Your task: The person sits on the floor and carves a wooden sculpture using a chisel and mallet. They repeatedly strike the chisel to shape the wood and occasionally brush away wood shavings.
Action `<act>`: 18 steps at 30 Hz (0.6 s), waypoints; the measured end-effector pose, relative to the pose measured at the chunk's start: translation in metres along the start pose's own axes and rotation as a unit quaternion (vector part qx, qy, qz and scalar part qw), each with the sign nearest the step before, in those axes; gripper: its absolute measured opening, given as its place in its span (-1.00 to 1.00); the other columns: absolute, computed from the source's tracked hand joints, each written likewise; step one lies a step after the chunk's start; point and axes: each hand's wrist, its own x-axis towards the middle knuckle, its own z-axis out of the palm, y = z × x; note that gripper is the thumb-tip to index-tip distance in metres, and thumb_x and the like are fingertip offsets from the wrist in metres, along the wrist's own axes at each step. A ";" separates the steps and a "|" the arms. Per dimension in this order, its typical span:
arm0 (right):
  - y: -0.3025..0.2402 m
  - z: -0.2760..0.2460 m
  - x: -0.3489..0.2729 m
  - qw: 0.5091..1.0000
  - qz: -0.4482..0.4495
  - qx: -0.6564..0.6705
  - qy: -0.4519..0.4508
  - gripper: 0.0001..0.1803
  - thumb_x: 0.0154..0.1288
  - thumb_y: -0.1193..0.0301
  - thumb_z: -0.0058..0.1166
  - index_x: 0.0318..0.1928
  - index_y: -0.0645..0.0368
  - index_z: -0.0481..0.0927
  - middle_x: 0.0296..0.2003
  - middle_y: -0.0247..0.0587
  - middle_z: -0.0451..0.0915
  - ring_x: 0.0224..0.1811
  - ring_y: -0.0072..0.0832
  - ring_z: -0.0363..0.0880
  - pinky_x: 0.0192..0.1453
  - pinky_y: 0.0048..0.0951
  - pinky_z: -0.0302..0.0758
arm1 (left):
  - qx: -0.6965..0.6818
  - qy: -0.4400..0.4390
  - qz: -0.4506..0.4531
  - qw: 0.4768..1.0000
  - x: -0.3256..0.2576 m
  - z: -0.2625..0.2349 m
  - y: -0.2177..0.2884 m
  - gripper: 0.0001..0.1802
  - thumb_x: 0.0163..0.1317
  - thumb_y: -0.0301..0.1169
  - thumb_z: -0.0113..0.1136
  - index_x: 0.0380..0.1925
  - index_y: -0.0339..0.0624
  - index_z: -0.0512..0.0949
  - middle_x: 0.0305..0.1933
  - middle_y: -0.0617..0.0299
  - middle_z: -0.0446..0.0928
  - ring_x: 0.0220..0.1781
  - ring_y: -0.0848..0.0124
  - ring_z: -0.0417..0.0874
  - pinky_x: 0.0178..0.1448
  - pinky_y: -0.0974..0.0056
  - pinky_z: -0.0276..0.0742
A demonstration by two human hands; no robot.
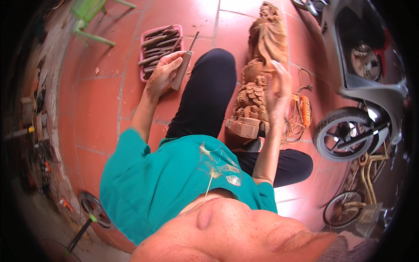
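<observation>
My left hand (165, 73) is closed on the wooden handle of a chisel (182, 70), its thin dark blade pointing up and away. Just beyond that hand stands a pink basket (142, 56) of dark chisels (159, 46). A carved wooden statue (268, 41) lies lengthwise on the floor to the right, its flowing robe toward the far end and its square base (242, 128) nearest me. Over its middle is my right hand (278, 85), slightly blurred, fingers loosely bent and apart from the thumb, with nothing visible in it. Whether it touches the carving I cannot tell.
An orange power strip (305, 111) and coiled cord (293, 129) lie right of the statue. Beyond them stands a grey scooter (371, 91), with a bicycle (345, 209) nearer. A green plastic chair (89, 15) is far left. Clutter (41, 131) lines the left wall.
</observation>
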 end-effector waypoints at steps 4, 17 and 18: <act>-0.061 0.003 0.002 0.991 -0.119 0.024 -0.060 -0.45 0.10 0.54 0.21 0.17 -0.02 0.57 0.25 -0.17 0.45 0.30 -0.14 0.36 0.36 -0.08 0.28 | -0.036 -0.158 0.004 0.987 0.016 0.049 0.008 -0.58 0.45 -0.37 0.09 0.23 -0.34 0.42 -0.19 0.20 0.62 -0.24 0.52 0.65 -0.28 0.45 0.59; -0.035 -0.041 -0.003 0.986 -0.155 0.059 0.033 -0.62 0.08 0.50 0.16 -0.02 0.02 0.59 0.14 -0.27 0.56 0.23 -0.18 0.50 0.38 -0.08 0.36 | 0.125 -0.116 0.100 0.980 0.030 0.150 -0.007 -0.66 0.48 -0.44 0.01 0.16 -0.36 0.49 -0.10 0.10 0.65 -0.18 0.45 0.66 -0.15 0.42 0.55; -0.023 -0.046 -0.002 0.980 -0.112 0.140 0.085 -0.61 0.06 0.57 0.16 -0.03 0.08 0.57 0.06 -0.24 0.62 0.10 -0.13 0.60 0.23 -0.18 0.50 | 0.147 -0.083 0.115 0.979 0.036 0.138 -0.004 -0.66 0.47 -0.46 0.00 0.16 -0.38 0.48 -0.11 0.10 0.64 -0.20 0.43 0.65 -0.17 0.41 0.52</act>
